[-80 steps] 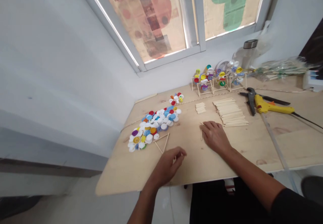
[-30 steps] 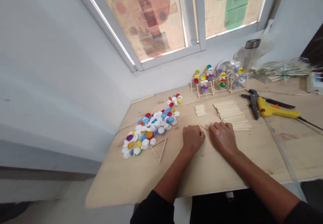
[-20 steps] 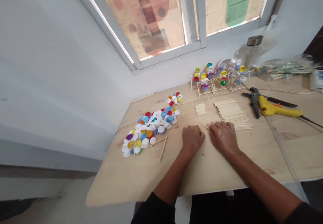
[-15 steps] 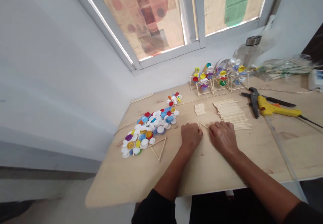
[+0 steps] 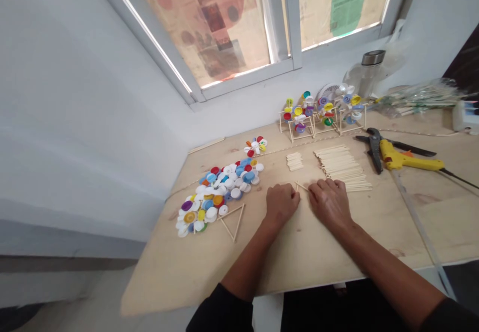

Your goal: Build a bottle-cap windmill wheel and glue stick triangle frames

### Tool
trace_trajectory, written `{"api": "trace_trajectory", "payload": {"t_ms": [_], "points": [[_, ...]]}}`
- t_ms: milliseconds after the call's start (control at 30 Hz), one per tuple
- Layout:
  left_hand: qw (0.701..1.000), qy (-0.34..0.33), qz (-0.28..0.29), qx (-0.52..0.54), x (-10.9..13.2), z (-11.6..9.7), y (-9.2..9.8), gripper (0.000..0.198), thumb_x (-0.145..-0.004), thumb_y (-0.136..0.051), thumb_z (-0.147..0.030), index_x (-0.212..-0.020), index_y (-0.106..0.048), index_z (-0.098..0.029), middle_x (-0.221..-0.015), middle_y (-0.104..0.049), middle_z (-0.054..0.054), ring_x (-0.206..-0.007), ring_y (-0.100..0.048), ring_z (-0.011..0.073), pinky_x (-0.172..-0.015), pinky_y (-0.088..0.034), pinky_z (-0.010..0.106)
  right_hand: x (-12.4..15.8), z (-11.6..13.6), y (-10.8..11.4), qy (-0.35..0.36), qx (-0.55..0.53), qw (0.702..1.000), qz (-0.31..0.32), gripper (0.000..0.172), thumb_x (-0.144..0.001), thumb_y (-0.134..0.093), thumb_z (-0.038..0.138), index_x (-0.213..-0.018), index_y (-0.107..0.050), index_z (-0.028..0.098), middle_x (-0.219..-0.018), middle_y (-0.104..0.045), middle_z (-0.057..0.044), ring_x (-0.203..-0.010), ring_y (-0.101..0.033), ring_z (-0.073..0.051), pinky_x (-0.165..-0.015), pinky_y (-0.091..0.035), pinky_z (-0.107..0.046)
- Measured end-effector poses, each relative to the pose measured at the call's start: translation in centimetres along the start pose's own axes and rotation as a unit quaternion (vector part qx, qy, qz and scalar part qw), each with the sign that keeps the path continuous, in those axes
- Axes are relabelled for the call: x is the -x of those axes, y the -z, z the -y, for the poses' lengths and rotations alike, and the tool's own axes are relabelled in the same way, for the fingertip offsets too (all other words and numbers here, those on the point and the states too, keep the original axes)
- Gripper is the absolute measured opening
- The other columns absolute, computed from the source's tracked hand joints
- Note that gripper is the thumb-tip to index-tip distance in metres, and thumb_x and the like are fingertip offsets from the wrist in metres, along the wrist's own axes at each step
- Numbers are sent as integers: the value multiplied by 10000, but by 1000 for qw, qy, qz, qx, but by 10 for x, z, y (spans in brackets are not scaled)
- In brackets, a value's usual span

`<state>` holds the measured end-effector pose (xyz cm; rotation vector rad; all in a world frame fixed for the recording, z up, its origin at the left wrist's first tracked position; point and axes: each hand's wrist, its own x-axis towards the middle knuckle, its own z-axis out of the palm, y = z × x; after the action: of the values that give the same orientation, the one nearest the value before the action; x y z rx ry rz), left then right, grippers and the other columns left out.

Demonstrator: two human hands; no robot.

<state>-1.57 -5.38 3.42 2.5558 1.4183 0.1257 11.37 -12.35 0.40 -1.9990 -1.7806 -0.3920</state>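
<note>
My left hand (image 5: 281,205) rests on the wooden table, its fingers closed on a short thin wooden stick (image 5: 297,188). Closed too, my right hand (image 5: 330,202) grips a second wooden stick (image 5: 303,186). The two sticks meet at their far ends and form a corner between my hands. Most of each stick is hidden by fingers. Left of my left hand lies a triangle made of sticks (image 5: 240,219). A row of loose long sticks (image 5: 344,165) spreads just beyond my right hand, and a small group of short sticks (image 5: 295,161) lies beyond the corner.
A heap of coloured bottle caps (image 5: 224,187) covers the table's left part, with a cap flower (image 5: 255,146) behind. Cap-and-stick models (image 5: 307,115) stand by the wall. At right lie a black-handled cutter (image 5: 374,150), a yellow glue gun (image 5: 407,160) and bagged sticks (image 5: 419,97).
The camera view has shifted slightly. Both hands keep almost the same pose, and the two stick ends still meet.
</note>
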Motion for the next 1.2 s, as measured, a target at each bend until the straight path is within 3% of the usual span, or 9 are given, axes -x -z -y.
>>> {"api": "trace_trajectory", "payload": {"t_ms": [167, 400, 733, 900, 1000, 1100, 1200], "points": [[998, -19, -35, 48, -7, 10, -2, 144, -833, -474, -233, -879, -607, -204, -837, -683, 32, -836, -604, 187, -756, -399, 300, 0, 1, 0, -5, 6, 1000, -2, 181, -833, -497, 199, -720, -637, 177, -703, -609, -56, -733, -453, -184, -743, -199, -340], [989, -66, -59, 117, -11, 15, -12, 283, -848, -439, -151, -1070, -597, -226, -977, -690, 19, -950, -589, 168, -860, -383, 307, -2, 2, 1, -4, 7, 1000, 2, 184, -832, -491, 195, -730, -643, 179, -710, -614, -62, -741, -448, -190, -742, -201, -339], [988, -106, -61, 96, -15, 20, -18, 268, -878, -438, -194, -1039, -648, -239, -966, -669, 28, -954, -567, 170, -844, -372, 306, -1, 1, 2, -10, -7, 1000, 6, 197, -843, -475, 218, -762, -650, 181, -716, -620, -57, -741, -466, -189, -757, -210, -337], [986, -113, -69, 98, -15, 22, -21, 282, -880, -441, -200, -1070, -644, -245, -956, -652, 34, -934, -558, 172, -830, -367, 312, -5, -2, 3, -54, -72, 995, -30, 178, -830, -477, 216, -816, -653, 188, -747, -640, -51, -761, -502, -193, -759, -241, -335], [986, -115, -67, 102, -14, 23, -22, 294, -874, -448, -187, -1081, -645, -255, -942, -647, 33, -929, -555, 173, -828, -364, 315, -7, -3, 20, -116, -178, 975, -69, 168, -828, -482, 238, -853, -642, 195, -812, -663, -49, -789, -555, -196, -760, -315, -331], [985, -123, -71, 102, -14, 25, -23, 302, -879, -442, -187, -1090, -644, -262, -917, -639, 33, -912, -554, 171, -811, -366, 313, -4, -4, 53, -157, -275, 944, -91, 168, -835, -493, 292, -892, -634, 221, -889, -674, -39, -829, -602, -189, -760, -404, -323], [984, -130, -74, 100, -14, 26, -24, 308, -880, -441, -188, -1096, -644, -272, -908, -632, 29, -900, -553, 164, -792, -366, 308, 2, -19, 88, -180, -252, 946, -98, 175, -823, -513, 349, -906, -639, 260, -928, -677, -26, -867, -619, -204, -780, -432, -342]]}}
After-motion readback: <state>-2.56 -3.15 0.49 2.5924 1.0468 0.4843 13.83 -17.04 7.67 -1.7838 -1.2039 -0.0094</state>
